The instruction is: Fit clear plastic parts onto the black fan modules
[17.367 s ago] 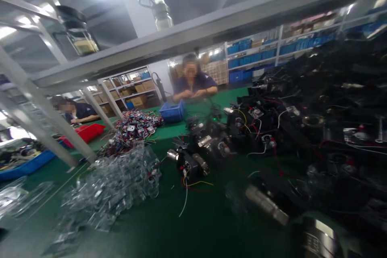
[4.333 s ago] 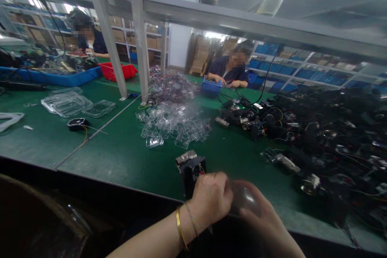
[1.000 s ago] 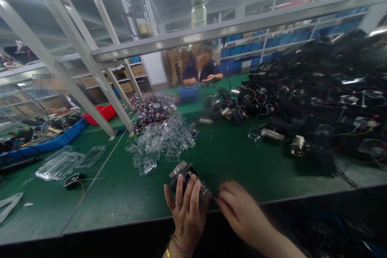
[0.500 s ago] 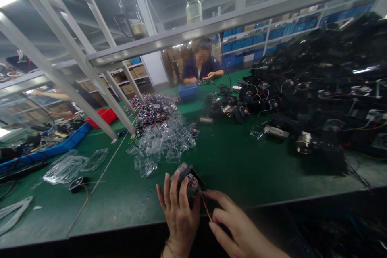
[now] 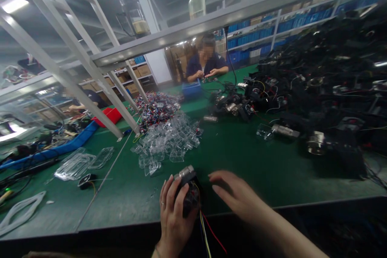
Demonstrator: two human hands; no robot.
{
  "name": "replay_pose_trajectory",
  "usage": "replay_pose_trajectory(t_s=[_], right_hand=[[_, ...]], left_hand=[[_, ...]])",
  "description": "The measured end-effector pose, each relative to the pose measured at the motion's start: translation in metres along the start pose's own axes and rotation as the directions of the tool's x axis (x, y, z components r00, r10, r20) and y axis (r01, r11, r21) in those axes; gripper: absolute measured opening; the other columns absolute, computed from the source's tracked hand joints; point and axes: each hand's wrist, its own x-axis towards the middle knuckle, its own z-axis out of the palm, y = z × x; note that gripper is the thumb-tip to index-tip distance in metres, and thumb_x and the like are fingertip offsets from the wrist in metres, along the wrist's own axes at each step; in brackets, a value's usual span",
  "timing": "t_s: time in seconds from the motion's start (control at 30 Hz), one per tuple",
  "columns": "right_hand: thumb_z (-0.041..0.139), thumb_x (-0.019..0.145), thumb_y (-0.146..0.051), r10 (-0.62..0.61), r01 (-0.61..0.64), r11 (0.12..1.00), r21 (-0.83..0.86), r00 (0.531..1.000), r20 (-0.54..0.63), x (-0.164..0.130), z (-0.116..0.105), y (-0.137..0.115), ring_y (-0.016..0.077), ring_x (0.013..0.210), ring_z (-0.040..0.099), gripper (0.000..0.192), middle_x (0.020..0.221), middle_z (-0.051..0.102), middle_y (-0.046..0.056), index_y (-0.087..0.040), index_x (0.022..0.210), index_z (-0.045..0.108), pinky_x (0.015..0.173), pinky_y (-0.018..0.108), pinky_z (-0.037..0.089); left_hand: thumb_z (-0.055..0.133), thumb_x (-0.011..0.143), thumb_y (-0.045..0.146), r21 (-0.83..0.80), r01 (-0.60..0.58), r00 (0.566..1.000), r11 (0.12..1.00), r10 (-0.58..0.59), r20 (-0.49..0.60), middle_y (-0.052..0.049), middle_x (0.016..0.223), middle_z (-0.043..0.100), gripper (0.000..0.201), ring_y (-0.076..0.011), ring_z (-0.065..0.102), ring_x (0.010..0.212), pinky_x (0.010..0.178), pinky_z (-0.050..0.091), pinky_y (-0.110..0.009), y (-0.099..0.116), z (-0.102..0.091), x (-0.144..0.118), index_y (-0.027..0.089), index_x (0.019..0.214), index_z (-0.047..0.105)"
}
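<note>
At the front edge of the green bench, my left hand (image 5: 177,209) is wrapped over a black motor assembly (image 5: 191,198) with a silver metal cylinder (image 5: 186,173) at its far end. Yellow, red and dark wires (image 5: 205,225) hang from the assembly down over the edge. Its underside is hidden by my fingers. To the right, my right hand (image 5: 237,193) hovers apart from the assembly, thumb and forefinger spread with nothing between them; it is slightly blurred.
Clear plastic pieces (image 5: 169,137) lie heaped beyond my hands, with a pile of small wired parts (image 5: 159,107) behind. Black assemblies (image 5: 317,88) are stacked high on the right. A metal shelf (image 5: 169,37) crosses overhead. A co-worker (image 5: 207,62) sits opposite.
My right hand has let go of the wires and moved up and right, its fingers opening. The wires now hang loose. My left hand still holds the assembly, and the view has shifted slightly.
</note>
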Motion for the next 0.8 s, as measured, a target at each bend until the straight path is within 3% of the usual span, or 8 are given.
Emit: replay_pose_trajectory(t_s=[0.07,0.13,0.27,0.47,0.7,0.8], right_hand=[[0.058,0.091,-0.025,-0.022,0.021,1.000,0.017,0.998,0.064,0.015,0.011,0.008,0.0270,0.120,0.060,0.041,0.131,0.066,0.011,-0.021,0.132,0.058,0.105,0.044,0.047],[0.057,0.088,-0.020,-0.039,0.032,0.998,0.060,0.992,0.116,0.026,0.025,0.014,0.0268,0.122,0.060,0.053,0.136,0.064,0.010,-0.022,0.140,0.052,0.107,0.046,0.046],[0.056,0.086,-0.019,-0.011,0.004,0.996,0.085,0.996,0.084,0.032,0.038,0.018,0.0260,0.113,0.066,0.051,0.128,0.069,0.009,-0.021,0.137,0.056,0.103,0.046,0.050],[0.055,0.086,-0.019,-0.039,0.029,0.994,0.105,0.994,0.103,0.032,0.033,0.020,0.0260,0.124,0.061,0.048,0.136,0.065,0.008,-0.021,0.134,0.060,0.109,0.046,0.046],[0.056,0.079,-0.013,-0.047,0.040,0.995,0.090,0.996,0.073,0.033,0.038,0.017,0.0253,0.109,0.068,0.055,0.124,0.070,0.009,-0.021,0.133,0.058,0.099,0.045,0.052],[0.057,0.080,-0.015,-0.052,0.046,0.995,0.089,0.996,0.075,0.034,0.037,0.018,0.0265,0.111,0.066,0.052,0.125,0.070,0.010,-0.019,0.132,0.059,0.101,0.046,0.051]], left_hand=[[0.069,0.089,0.028,-0.002,0.004,1.000,1.000,-0.004,0.000,-0.014,0.140,0.050,0.047,-0.0345,0.041,0.138,0.109,0.043,-0.057,0.000,0.000,0.000,0.022,0.132,0.052],[0.068,0.090,0.031,0.000,0.003,1.000,1.000,-0.003,-0.006,-0.014,0.139,0.050,0.045,-0.0346,0.042,0.137,0.107,0.044,-0.057,0.001,0.000,0.002,0.022,0.132,0.052],[0.066,0.091,0.029,0.005,0.009,1.000,1.000,-0.009,-0.016,-0.014,0.139,0.049,0.043,-0.0343,0.044,0.136,0.105,0.046,-0.055,0.008,-0.001,0.005,0.022,0.132,0.053],[0.067,0.089,0.023,-0.018,0.076,0.997,0.997,-0.076,-0.028,-0.015,0.141,0.048,0.045,-0.0343,0.042,0.137,0.105,0.046,-0.055,0.015,0.000,0.005,0.021,0.132,0.053],[0.068,0.088,0.020,-0.038,0.038,0.999,0.999,-0.039,-0.023,-0.016,0.140,0.048,0.044,-0.0343,0.043,0.136,0.105,0.047,-0.054,0.013,-0.002,0.006,0.018,0.130,0.054],[0.068,0.089,0.021,-0.035,0.044,0.999,0.998,-0.044,-0.017,-0.016,0.140,0.048,0.045,-0.0343,0.042,0.136,0.105,0.047,-0.054,0.014,-0.003,0.008,0.018,0.131,0.053]])
